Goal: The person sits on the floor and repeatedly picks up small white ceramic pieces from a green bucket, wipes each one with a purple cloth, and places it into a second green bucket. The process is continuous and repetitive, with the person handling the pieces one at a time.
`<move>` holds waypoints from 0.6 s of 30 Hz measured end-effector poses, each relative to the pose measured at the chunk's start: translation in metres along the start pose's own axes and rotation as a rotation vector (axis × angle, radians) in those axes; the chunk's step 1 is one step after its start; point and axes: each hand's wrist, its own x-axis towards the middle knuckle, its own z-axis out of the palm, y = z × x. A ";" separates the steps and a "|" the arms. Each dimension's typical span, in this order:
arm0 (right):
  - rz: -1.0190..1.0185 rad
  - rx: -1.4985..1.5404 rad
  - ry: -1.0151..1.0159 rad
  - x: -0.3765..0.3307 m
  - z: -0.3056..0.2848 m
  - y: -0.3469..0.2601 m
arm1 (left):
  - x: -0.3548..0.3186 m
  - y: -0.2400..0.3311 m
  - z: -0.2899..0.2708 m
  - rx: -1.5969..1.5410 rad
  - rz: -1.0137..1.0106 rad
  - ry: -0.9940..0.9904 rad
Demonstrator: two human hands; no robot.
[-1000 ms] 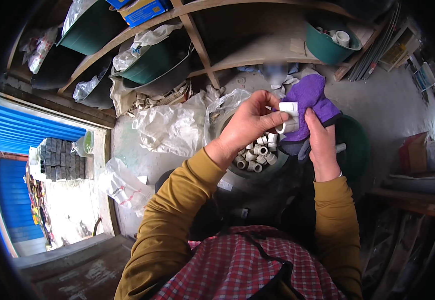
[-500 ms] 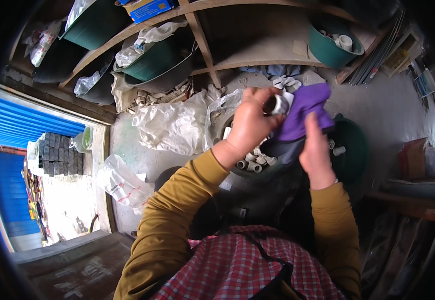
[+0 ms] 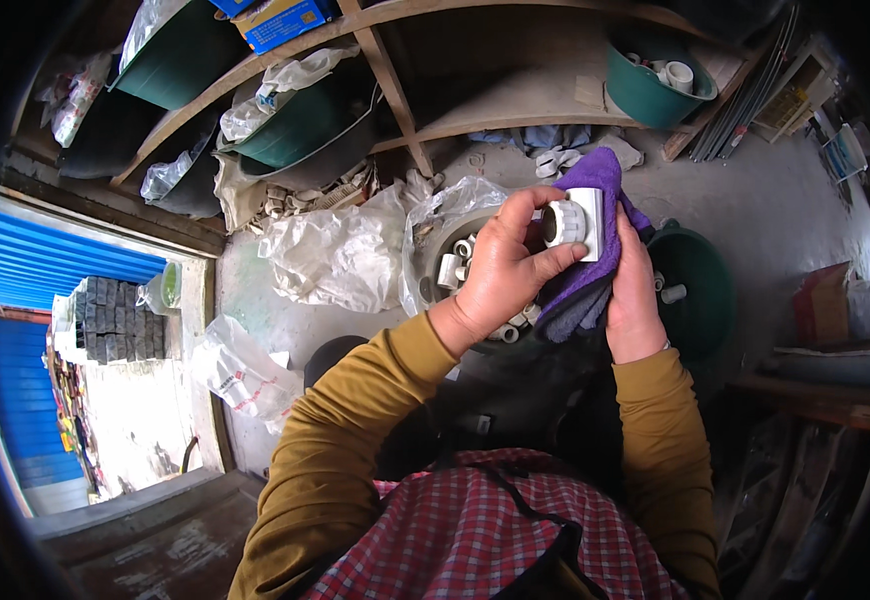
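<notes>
My left hand (image 3: 495, 265) grips a white plastic pipe tee (image 3: 589, 215), thumb and fingers on either side of its ribbed round opening. Behind the tee lies a purple cloth (image 3: 605, 172) with a dark grey underside, pressed against the fitting. My right hand (image 3: 637, 300) holds the cloth from its right side, with its fingers mostly hidden behind the fabric. Below both hands stands a tub (image 3: 423, 262) with several white pipe fittings (image 3: 449, 270) in it; my left hand and the cloth cover part of it.
A green bucket (image 3: 712, 300) with a few fittings stands at the right. Crumpled clear plastic (image 3: 330, 255) and a plastic bag (image 3: 240, 370) lie on the floor to the left. Shelves at the back carry green tubs (image 3: 300, 130) and another bucket of fittings (image 3: 645, 92).
The cloth has come up behind the tee and now wraps its right side. My right hand has closed in on the cloth, and the tee has turned to show its long side.
</notes>
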 end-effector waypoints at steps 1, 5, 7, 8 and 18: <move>0.020 0.011 -0.013 -0.003 0.003 -0.002 | 0.001 0.001 -0.001 -0.003 -0.015 0.004; -0.120 -0.096 -0.042 -0.011 0.003 0.000 | 0.008 0.004 -0.011 0.326 0.106 -0.052; -0.189 -0.157 -0.016 -0.013 0.001 -0.002 | 0.010 0.003 -0.012 0.474 0.212 -0.086; -0.164 -0.151 0.007 -0.014 0.005 -0.005 | 0.010 0.000 -0.012 0.459 0.240 -0.085; -0.403 -0.375 0.170 0.000 0.000 0.002 | 0.009 -0.007 -0.004 -0.151 -0.114 -0.133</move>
